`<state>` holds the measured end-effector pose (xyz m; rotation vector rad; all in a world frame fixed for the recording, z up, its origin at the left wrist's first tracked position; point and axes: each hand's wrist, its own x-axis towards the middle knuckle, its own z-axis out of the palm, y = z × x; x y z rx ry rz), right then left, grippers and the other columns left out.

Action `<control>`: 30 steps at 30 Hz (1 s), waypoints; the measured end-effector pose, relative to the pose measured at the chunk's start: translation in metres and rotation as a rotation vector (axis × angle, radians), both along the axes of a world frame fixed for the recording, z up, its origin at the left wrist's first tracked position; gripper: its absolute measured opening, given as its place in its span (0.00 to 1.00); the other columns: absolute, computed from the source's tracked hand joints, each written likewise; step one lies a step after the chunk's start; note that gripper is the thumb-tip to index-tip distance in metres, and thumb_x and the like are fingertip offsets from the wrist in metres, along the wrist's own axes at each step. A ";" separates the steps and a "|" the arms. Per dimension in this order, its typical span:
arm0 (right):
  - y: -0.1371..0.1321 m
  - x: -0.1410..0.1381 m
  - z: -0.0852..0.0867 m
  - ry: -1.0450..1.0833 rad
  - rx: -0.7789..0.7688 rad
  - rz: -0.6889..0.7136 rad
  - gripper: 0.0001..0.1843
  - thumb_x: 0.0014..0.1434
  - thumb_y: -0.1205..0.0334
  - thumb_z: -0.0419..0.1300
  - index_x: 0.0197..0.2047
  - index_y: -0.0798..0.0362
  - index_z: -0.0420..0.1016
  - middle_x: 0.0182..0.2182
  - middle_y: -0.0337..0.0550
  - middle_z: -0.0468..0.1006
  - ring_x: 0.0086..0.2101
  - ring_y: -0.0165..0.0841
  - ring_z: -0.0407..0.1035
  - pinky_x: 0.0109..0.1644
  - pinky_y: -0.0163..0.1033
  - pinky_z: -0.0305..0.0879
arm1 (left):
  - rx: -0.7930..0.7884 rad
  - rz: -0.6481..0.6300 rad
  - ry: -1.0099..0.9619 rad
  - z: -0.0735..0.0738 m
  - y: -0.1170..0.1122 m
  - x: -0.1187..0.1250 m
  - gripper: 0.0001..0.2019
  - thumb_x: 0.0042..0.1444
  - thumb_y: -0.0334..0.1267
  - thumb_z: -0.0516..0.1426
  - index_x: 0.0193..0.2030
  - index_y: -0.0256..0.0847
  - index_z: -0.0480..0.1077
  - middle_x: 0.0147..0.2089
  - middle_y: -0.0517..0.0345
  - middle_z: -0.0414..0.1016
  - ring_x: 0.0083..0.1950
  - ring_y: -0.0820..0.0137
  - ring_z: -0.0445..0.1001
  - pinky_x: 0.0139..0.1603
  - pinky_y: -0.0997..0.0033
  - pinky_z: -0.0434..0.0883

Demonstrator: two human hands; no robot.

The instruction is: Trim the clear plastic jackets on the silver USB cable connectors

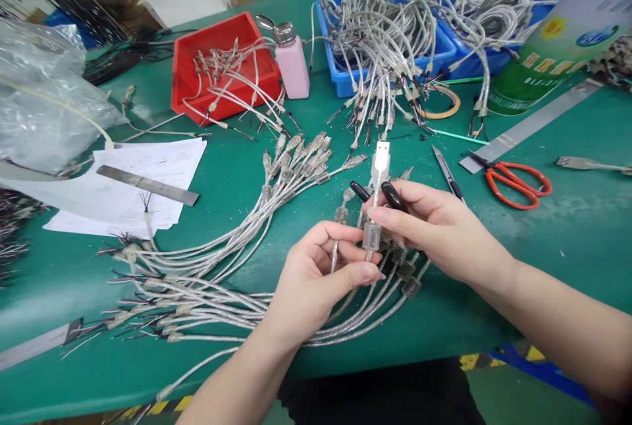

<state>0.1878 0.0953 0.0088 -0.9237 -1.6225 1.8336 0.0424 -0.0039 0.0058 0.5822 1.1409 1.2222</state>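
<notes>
A grey USB cable [372,237] stands upright between my hands, its metal plug pointing away from me and a clear-sleeved ferrite bead below. My left hand [320,274] pinches the cable just under the bead. Closed on it near the plug is my right hand [429,224], with black covers on two fingertips. Another cable passes by my left fingers; whether they grip it too, I cannot tell. Beneath both hands lies a bunch of similar cables [355,333] with stripped wire ends at left. Farther off rests a second bunch of USB cables [257,214], plugs toward the back.
A red bin [180,76] and a blue bin [340,86] hold more cables at the back. Between them stands a pink pump bottle [292,70]. Orange-handled scissors [518,185], a utility knife [447,174] and a green can [538,50] are at right. Papers [182,162] lie left.
</notes>
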 end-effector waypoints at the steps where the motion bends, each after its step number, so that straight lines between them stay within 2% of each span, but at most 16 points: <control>1: 0.000 0.000 0.000 0.002 -0.015 0.000 0.10 0.57 0.56 0.61 0.38 0.54 0.72 0.28 0.37 0.69 0.22 0.23 0.58 0.23 0.29 0.57 | -0.005 0.001 0.014 0.000 0.000 0.000 0.14 0.45 0.29 0.66 0.39 0.40 0.69 0.28 0.62 0.77 0.37 0.70 0.78 0.36 0.75 0.74; 11: 0.000 0.003 -0.005 0.072 -0.091 0.050 0.12 0.58 0.56 0.60 0.42 0.55 0.73 0.34 0.42 0.74 0.21 0.22 0.58 0.21 0.30 0.56 | 0.009 -0.005 0.070 -0.002 0.000 0.001 0.15 0.42 0.29 0.67 0.37 0.41 0.69 0.27 0.64 0.74 0.35 0.72 0.75 0.39 0.74 0.70; 14: 0.000 0.003 -0.004 0.077 -0.064 0.071 0.12 0.60 0.56 0.58 0.44 0.54 0.72 0.34 0.42 0.74 0.20 0.22 0.57 0.21 0.30 0.55 | 0.029 -0.023 0.103 -0.002 -0.001 0.002 0.13 0.46 0.32 0.66 0.39 0.43 0.69 0.28 0.64 0.73 0.36 0.72 0.75 0.40 0.73 0.70; 16: -0.001 0.004 -0.002 -0.001 0.062 0.027 0.11 0.61 0.55 0.57 0.43 0.53 0.71 0.33 0.41 0.74 0.20 0.23 0.58 0.22 0.32 0.56 | 0.049 0.001 0.222 0.000 -0.002 0.003 0.09 0.52 0.37 0.62 0.40 0.43 0.70 0.32 0.61 0.74 0.37 0.71 0.74 0.41 0.72 0.69; 17: 0.000 0.005 0.000 -0.082 0.181 -0.022 0.11 0.60 0.55 0.58 0.41 0.53 0.71 0.32 0.41 0.74 0.22 0.25 0.60 0.24 0.33 0.57 | 0.071 0.032 0.317 0.001 -0.002 0.004 0.07 0.55 0.39 0.59 0.40 0.43 0.70 0.35 0.58 0.75 0.38 0.70 0.73 0.41 0.71 0.69; 20: 0.003 0.010 0.004 -0.395 0.664 -0.204 0.14 0.56 0.51 0.61 0.30 0.53 0.66 0.28 0.42 0.70 0.26 0.31 0.62 0.29 0.36 0.57 | 0.198 0.138 0.587 0.004 -0.003 0.004 0.09 0.62 0.39 0.51 0.41 0.42 0.71 0.43 0.53 0.75 0.41 0.68 0.71 0.44 0.69 0.67; 22: 0.008 0.013 0.005 -0.540 0.899 -0.270 0.20 0.55 0.49 0.62 0.24 0.52 0.59 0.24 0.41 0.65 0.25 0.31 0.60 0.28 0.37 0.53 | 0.287 0.178 0.630 0.004 -0.004 0.004 0.11 0.64 0.38 0.47 0.39 0.42 0.71 0.43 0.53 0.75 0.43 0.67 0.71 0.44 0.67 0.66; 24: 0.012 0.016 0.006 -0.596 0.997 -0.306 0.23 0.57 0.49 0.60 0.22 0.51 0.52 0.20 0.39 0.60 0.22 0.30 0.56 0.27 0.37 0.49 | 0.340 0.201 0.594 0.003 -0.006 0.004 0.13 0.64 0.37 0.45 0.35 0.42 0.69 0.40 0.53 0.75 0.42 0.67 0.71 0.44 0.67 0.66; 26: 0.015 0.018 0.008 -0.577 0.987 -0.335 0.23 0.59 0.51 0.58 0.21 0.51 0.52 0.18 0.37 0.58 0.21 0.29 0.53 0.26 0.37 0.48 | 0.387 0.185 0.579 0.002 -0.008 0.004 0.15 0.65 0.37 0.44 0.30 0.42 0.66 0.36 0.54 0.75 0.41 0.66 0.71 0.44 0.65 0.65; 27: 0.016 0.018 0.010 -0.549 0.934 -0.324 0.22 0.59 0.51 0.57 0.21 0.51 0.54 0.18 0.37 0.57 0.20 0.28 0.52 0.25 0.37 0.47 | 0.412 0.147 0.595 0.001 -0.009 0.003 0.15 0.65 0.37 0.43 0.29 0.43 0.65 0.36 0.54 0.75 0.40 0.66 0.71 0.44 0.64 0.64; 30: 0.011 0.017 0.014 -0.409 0.594 -0.127 0.19 0.61 0.48 0.54 0.26 0.53 0.67 0.18 0.36 0.60 0.20 0.27 0.54 0.24 0.35 0.50 | 0.590 -0.037 0.686 0.000 -0.009 0.003 0.14 0.63 0.37 0.45 0.27 0.42 0.64 0.34 0.53 0.76 0.35 0.66 0.70 0.42 0.63 0.64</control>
